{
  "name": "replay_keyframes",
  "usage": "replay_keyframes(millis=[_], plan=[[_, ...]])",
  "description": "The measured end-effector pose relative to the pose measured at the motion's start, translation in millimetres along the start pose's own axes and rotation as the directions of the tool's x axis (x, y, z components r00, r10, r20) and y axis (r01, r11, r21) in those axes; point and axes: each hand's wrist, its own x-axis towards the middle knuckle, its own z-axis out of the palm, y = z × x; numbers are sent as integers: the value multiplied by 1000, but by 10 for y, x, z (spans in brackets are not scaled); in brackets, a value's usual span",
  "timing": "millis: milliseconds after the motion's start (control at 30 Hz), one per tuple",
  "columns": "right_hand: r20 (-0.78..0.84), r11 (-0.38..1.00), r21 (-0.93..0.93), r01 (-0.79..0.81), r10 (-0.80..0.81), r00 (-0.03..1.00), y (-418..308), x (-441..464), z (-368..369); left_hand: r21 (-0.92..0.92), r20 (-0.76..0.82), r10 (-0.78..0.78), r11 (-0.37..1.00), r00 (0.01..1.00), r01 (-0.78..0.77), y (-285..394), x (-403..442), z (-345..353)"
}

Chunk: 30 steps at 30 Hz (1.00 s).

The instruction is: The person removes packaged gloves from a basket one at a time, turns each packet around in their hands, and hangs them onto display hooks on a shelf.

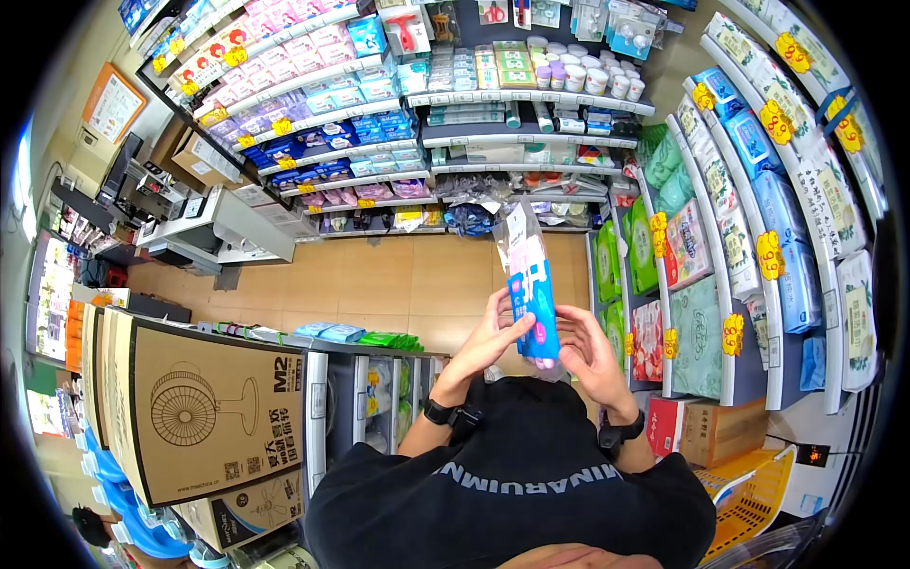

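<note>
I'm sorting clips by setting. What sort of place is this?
Probably a small supermarket or convenience shop: stocked shelves, yellow price tags along their edges, and what looks like a checkout counter.

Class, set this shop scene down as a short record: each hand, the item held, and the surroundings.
Left hand: left hand grips the packet, thumb across its front
Right hand: right hand beside the packet's lower end; contact unclear
Item: blue-fronted packet, clear wrapping at top
Ahead: stocked shelves
Left side: cardboard box with printed fan
Lower right: yellow basket
</note>
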Motion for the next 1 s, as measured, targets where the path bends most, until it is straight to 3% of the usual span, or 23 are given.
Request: replay_keyframes(millis=[100, 233, 400, 1000], plan=[[-95, 998, -46, -43, 38, 995, 47, -9, 9, -22, -82, 23, 999, 996, -25, -18, -5, -17], [-251, 996, -9, -91, 86, 964, 222, 14, -90, -11, -151, 188, 981, 970, -192, 44, -27, -79], [-245, 992, 55, -109, 119, 962, 330, 16, -135, -25, -204, 245, 967, 948, -255, 137, -85, -155], [-243, 984, 104, -142, 163, 956, 405, 102, -230, -47, -242, 202, 975, 949, -219, 281, 155, -139]])
